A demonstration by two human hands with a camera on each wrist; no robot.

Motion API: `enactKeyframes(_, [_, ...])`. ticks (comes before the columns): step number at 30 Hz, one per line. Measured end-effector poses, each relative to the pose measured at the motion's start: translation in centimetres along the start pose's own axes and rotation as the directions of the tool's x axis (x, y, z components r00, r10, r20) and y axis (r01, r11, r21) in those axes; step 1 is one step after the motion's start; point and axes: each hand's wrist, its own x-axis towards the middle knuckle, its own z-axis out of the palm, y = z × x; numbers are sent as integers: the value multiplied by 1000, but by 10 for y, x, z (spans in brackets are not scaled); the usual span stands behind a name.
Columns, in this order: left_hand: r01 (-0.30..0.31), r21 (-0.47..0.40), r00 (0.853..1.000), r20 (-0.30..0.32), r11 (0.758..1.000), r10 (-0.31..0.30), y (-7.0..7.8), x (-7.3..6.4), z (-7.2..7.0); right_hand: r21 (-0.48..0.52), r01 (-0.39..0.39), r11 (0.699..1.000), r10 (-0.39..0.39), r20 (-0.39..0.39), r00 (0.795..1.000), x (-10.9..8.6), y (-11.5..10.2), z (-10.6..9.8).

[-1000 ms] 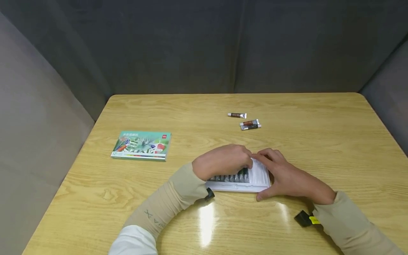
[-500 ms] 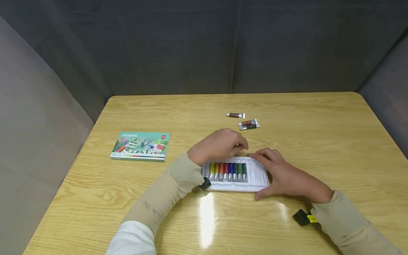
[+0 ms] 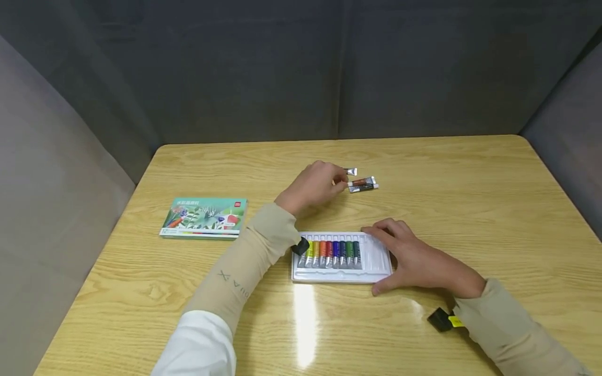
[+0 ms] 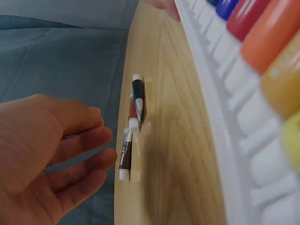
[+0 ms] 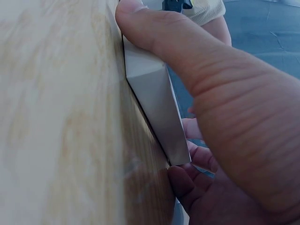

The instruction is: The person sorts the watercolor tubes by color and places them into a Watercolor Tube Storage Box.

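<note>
My left hand (image 3: 317, 185) reaches over the far part of the table, fingers loosely bent and holding nothing. Close by its fingertips lie three small paint tubes: a dark brown tube (image 4: 125, 157), partly covered by the hand in the head view, a reddish-brown tube (image 3: 361, 181) and a blackish tube (image 3: 364, 188) against it. My right hand (image 3: 414, 256) grips the right end of a white plastic tray (image 3: 376, 263), thumb on the near edge and fingers on the far edge. Several coloured paint tubes (image 3: 329, 253) stand side by side in the tray's slots; its right-hand slots are bare.
A green paint box (image 3: 204, 218) with a plant picture lies flat at the left of the wooden table (image 3: 188, 292). Dark cloth (image 3: 258, 73) hangs behind the table's far edge, and pale panels (image 3: 51, 183) stand at the sides.
My left hand has lifted out of the tray and moved away toward the far loose tubes, uncovering the row of coloured ones. The right hand keeps its grip on the tray.
</note>
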Motion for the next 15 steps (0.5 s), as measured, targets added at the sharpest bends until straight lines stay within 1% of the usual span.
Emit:
enactKeyframes(4, [27, -14, 1000, 1, 1000, -27, -1, 8, 0, 3, 2, 1000, -2, -5, 1000, 0, -1, 0])
enactKeyframes(8, [65, -14, 997, -33, 998, -65, -1, 19, 0, 6, -2, 1000, 2, -2, 1000, 0, -2, 1])
enactKeyframes(10, [84, 5, 995, -46, 996, -84, -1, 24, 1, 7, -6, 1000, 6, 0, 1000, 0, -2, 2])
enactKeyframes(12, [103, 22, 994, -43, 994, -102, -2, 29, 2, 8, -4, 1000, 4, 0, 1000, 0, -2, 2])
enactKeyframes(15, [116, 27, 993, -25, 993, -115, -2, 35, 6, 6, -4, 1000, 4, -3, 1000, 0, -2, 2])
